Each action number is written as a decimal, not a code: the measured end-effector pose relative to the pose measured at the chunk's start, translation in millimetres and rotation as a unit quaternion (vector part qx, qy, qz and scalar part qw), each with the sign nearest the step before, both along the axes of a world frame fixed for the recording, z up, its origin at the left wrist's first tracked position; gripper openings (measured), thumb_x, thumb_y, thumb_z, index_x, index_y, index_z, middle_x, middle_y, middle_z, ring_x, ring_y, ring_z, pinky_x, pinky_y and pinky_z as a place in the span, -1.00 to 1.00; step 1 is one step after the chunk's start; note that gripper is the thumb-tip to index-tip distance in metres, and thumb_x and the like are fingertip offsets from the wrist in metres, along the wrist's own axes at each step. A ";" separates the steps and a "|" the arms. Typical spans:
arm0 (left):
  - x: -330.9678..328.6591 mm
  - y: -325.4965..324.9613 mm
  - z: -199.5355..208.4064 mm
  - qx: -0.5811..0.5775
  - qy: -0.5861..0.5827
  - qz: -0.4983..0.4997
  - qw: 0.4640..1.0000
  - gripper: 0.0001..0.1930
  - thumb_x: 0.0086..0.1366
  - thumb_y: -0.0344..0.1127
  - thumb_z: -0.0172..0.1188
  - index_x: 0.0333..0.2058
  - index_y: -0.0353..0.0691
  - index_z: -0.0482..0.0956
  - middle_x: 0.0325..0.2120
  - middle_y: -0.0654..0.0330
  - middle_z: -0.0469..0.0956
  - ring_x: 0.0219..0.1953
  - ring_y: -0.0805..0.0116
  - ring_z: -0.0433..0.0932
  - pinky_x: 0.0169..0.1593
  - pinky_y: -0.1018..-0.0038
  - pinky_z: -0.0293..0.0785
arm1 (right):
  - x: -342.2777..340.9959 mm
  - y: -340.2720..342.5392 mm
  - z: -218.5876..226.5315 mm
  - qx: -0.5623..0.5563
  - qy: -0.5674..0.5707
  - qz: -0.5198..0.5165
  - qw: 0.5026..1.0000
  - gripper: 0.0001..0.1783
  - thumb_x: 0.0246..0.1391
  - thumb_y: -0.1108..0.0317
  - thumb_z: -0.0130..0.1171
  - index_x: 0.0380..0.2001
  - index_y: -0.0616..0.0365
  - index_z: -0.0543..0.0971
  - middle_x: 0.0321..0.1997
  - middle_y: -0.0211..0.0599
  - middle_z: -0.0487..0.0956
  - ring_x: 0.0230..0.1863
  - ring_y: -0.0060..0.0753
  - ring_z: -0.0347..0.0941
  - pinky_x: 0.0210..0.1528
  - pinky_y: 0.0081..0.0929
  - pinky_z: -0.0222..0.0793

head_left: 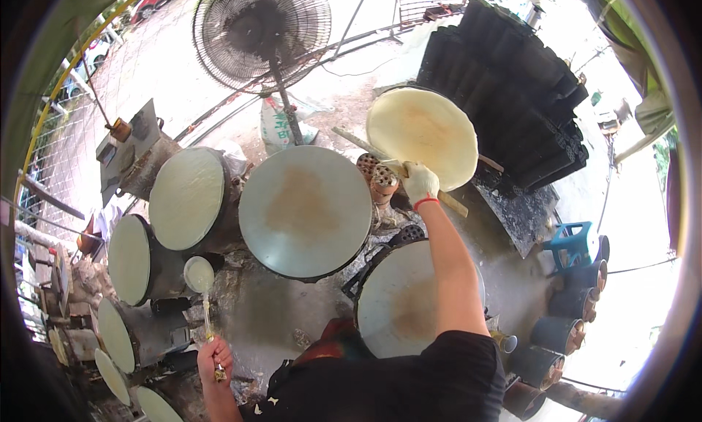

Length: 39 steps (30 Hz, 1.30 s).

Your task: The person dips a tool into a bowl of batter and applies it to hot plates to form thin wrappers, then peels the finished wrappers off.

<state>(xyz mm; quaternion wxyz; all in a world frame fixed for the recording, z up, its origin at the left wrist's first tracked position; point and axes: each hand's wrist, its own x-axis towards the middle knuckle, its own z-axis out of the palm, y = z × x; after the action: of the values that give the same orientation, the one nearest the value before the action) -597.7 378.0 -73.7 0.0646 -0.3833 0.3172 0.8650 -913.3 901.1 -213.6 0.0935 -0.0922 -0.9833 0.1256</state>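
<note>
My left hand (215,358) is closed around the handle of a ladle (199,274), whose round bowl is coated with pale batter. The ladle hangs beside a griddle (187,197) covered with a pale layer. My right hand (420,181), in a white glove with a red band at the wrist, reaches forward to the near edge of a stack-like round of thin pale pancake (423,135). Its fingers are curled together; what they pinch is too small to make out. A wooden strip (358,142) passes under that hand.
A bare round griddle (305,210) stands ahead of me, another (398,298) under my right arm. More pale-topped griddles (129,260) curve along the left. Perforated coal briquettes (384,177) stand between. A fan (262,31), dark ridged sheets (504,86) and a blue stool (569,245) lie around.
</note>
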 end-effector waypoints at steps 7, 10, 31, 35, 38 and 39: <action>58.7 -33.4 -11.1 0.093 0.121 0.043 0.987 -0.75 0.37 -0.33 -0.13 -0.54 -0.14 0.20 -0.73 0.40 0.13 -0.81 0.64 0.08 -0.74 0.69 0.05 | 34.9 -140.8 45.0 -0.126 -0.048 0.116 0.984 -0.44 -0.12 0.08 0.20 0.01 -0.01 0.46 -0.23 -0.06 0.58 -0.21 0.02 0.50 -0.17 -0.16 0.40; 91.5 -36.7 18.4 0.100 0.187 0.090 0.973 -0.76 0.39 -0.26 -0.18 -0.50 -0.12 0.20 -0.71 0.41 0.18 -0.79 0.65 0.12 -0.75 0.69 0.05 | 81.5 -240.7 34.6 -0.202 -0.151 0.231 0.940 -0.30 -0.13 0.21 0.22 0.15 0.05 0.30 -0.33 -0.02 0.59 -0.41 -0.14 0.54 -0.39 -0.30 0.42; 769.4 -119.9 -180.1 0.008 -0.191 0.609 0.770 -0.81 0.20 -0.33 0.05 -0.55 -0.21 0.30 -0.71 0.28 0.29 -0.75 0.53 0.25 -0.71 0.55 0.17 | 826.3 -819.5 -19.5 0.096 -0.360 0.853 0.365 -0.55 0.18 0.01 -0.19 -0.09 0.06 0.50 -0.37 0.03 0.57 -0.31 0.00 0.51 -0.22 -0.15 0.39; 846.6 -135.1 -251.7 -0.189 -0.455 0.430 0.757 -0.85 0.16 -0.35 0.03 -0.46 -0.34 0.38 -0.64 0.04 0.47 -0.59 0.24 0.50 -0.57 0.28 0.41 | 959.0 -894.0 -40.5 0.236 -0.246 0.869 0.359 -0.51 0.19 -0.01 -0.23 -0.25 0.11 0.58 -0.21 0.02 0.55 -0.14 0.08 0.48 -0.12 -0.10 0.37; 865.5 -153.8 -270.0 -0.305 -0.601 0.292 0.678 -0.83 0.14 -0.38 0.00 -0.38 -0.40 0.43 -0.52 -0.11 0.53 -0.44 0.07 0.56 -0.43 0.14 0.47 | 1008.8 -940.7 -37.4 0.441 -0.331 0.800 0.234 -0.36 0.05 -0.21 -0.02 -0.25 0.23 0.60 -0.42 -0.01 0.59 -0.30 -0.10 0.56 -0.25 -0.23 0.44; 868.8 -159.2 -272.8 -0.327 -0.633 0.252 0.655 -0.82 0.13 -0.39 0.00 -0.36 -0.41 0.45 -0.47 -0.16 0.55 -0.39 0.01 0.57 -0.38 0.10 0.48 | 1008.7 -945.2 -49.4 0.403 -0.396 0.779 0.270 -0.33 0.02 -0.24 0.01 -0.26 0.25 0.60 -0.47 -0.04 0.58 -0.38 -0.16 0.55 -0.33 -0.27 0.44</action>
<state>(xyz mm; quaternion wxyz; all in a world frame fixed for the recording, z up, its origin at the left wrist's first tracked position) 271.0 218.7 -346.6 -0.0998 -0.8999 0.3527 0.2363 95.4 -44.0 -263.1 -0.4251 0.7292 -0.4254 -0.3264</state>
